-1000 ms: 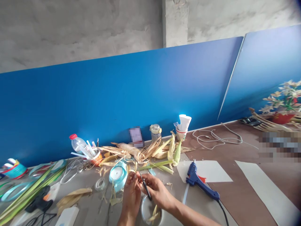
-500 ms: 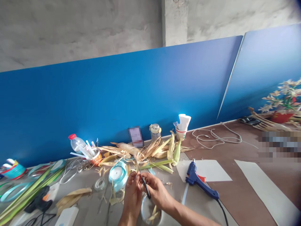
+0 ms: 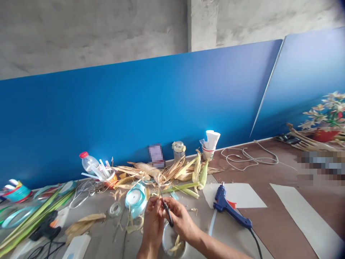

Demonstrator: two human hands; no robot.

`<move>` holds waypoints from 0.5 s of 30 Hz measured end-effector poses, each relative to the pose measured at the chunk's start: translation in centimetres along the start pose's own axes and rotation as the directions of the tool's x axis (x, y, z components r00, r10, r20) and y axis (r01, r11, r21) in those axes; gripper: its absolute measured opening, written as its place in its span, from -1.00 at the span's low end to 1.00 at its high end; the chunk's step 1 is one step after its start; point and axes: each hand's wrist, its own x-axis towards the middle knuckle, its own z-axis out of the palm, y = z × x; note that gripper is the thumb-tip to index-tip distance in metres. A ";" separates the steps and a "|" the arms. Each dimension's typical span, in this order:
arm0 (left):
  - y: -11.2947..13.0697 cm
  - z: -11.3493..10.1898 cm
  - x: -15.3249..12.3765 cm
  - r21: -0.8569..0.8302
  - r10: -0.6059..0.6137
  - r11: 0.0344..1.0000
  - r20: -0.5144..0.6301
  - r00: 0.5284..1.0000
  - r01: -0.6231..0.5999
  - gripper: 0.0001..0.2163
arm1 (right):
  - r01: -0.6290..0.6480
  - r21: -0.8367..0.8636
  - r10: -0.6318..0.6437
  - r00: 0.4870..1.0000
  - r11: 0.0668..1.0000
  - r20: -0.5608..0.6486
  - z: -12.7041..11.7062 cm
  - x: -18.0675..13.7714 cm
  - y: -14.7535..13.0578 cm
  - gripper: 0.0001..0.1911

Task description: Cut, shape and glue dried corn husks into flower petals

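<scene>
My right hand (image 3: 179, 217) is closed round a pair of scissors (image 3: 168, 213) with black handles. Their thin metal blades point up and away from me, toward the heap of dry corn husks (image 3: 145, 171). Close beside it, fingertips almost touching, my left hand (image 3: 153, 219) is closed in a pinch. What lies between its fingers is too small and covered to make out. Below both hands stands a round clear container (image 3: 165, 242) with husk scraps (image 3: 177, 246) in it. A roll of light blue ribbon (image 3: 134, 198) lies just left of my left hand.
A blue glue gun (image 3: 229, 207) rests on white paper (image 3: 250, 196) to the right. Behind the hands are a lidded jar (image 3: 178, 151), a paper cup (image 3: 208, 153) and a red-capped bottle (image 3: 87, 162). Green leaves (image 3: 29, 225) and a black glue gun (image 3: 45, 228) lie left. A blue partition (image 3: 121, 118) closes the back.
Both hands stay nearly in place, with the scissors still in the right one. The whole view has shifted very slightly.
</scene>
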 end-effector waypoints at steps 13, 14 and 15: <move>0.0 0.0 -0.1 0.009 -0.008 1.000 0.012 1.000 0.008 -0.86 | -0.039 0.003 0.039 0.998 0.999 -0.043 0.1 -0.4 -0.2 -0.59; 0.0 0.0 -0.1 0.011 -0.006 1.000 0.010 1.000 0.006 -0.86 | -0.037 0.009 0.037 0.998 0.999 -0.040 0.1 -0.4 -0.3 -0.60; 0.0 0.0 -0.1 0.011 -0.003 1.000 0.004 1.000 0.003 -0.85 | -0.033 0.015 0.034 0.999 0.999 -0.036 0.1 -0.5 -0.4 -0.61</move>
